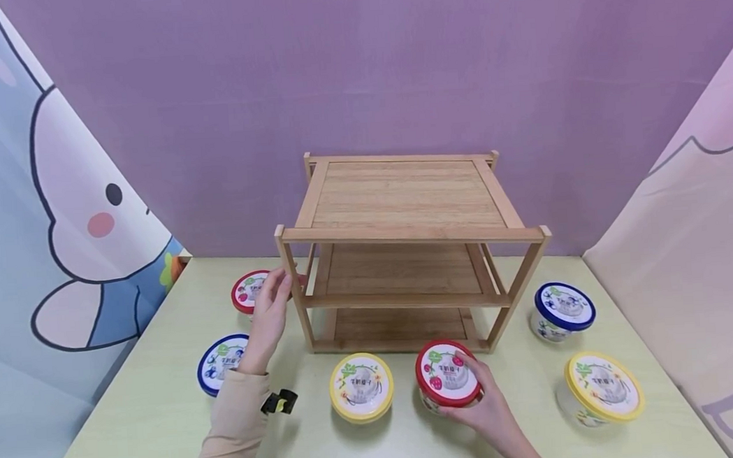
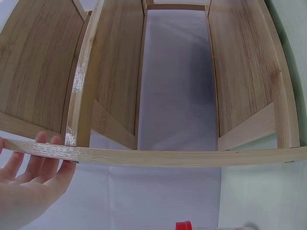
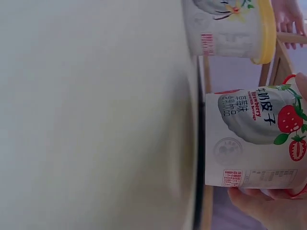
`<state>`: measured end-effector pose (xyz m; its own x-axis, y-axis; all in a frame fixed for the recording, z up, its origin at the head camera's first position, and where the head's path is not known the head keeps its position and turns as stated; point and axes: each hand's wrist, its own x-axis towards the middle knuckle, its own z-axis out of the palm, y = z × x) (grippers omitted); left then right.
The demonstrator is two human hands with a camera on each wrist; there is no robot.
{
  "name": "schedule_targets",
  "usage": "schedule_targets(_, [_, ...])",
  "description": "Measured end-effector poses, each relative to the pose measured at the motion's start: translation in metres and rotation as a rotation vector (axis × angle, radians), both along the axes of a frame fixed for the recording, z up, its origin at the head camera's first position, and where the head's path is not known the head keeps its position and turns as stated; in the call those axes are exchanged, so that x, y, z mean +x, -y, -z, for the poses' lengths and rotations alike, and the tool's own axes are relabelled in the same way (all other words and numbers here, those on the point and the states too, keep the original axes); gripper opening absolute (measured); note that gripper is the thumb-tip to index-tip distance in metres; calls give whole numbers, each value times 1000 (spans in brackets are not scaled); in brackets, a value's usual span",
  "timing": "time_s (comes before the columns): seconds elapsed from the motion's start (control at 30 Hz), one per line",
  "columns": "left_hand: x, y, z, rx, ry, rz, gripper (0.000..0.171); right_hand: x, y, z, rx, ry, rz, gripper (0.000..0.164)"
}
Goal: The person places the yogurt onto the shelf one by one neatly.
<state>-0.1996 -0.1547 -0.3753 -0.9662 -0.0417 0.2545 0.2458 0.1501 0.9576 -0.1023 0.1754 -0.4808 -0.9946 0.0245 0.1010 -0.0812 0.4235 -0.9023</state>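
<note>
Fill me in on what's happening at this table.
A person's right hand grips a red-lidded strawberry tub in front of a wooden rack; whether the tub is lifted is hard to tell. The left hand holds the rack's front left post. A yellow-lidded tub stands just left of the strawberry one. Off to the right are a blue-lidded tub and a second yellow-lidded one; more tubs sit to the left.

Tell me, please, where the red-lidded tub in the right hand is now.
In the head view, the red-lidded tub is right of centre, held by the right hand in front of the wooden rack, with a yellow-lidded tub to its left.
</note>
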Motion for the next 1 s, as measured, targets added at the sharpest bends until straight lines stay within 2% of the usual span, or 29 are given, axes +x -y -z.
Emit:
schedule_targets(0.27, [0,0,0,-4,-3,-2,39,-1,3,-29,54,-41,-9,89])
schedule_targets(0.63, [-1,0,0,-3,-16,-3,38,0,4,-81,72,-97,-62,79])
schedule_targets(1.0, [-1,0,0,-1,-10,1,39,-1,7,-117,130,-150,-58,78])
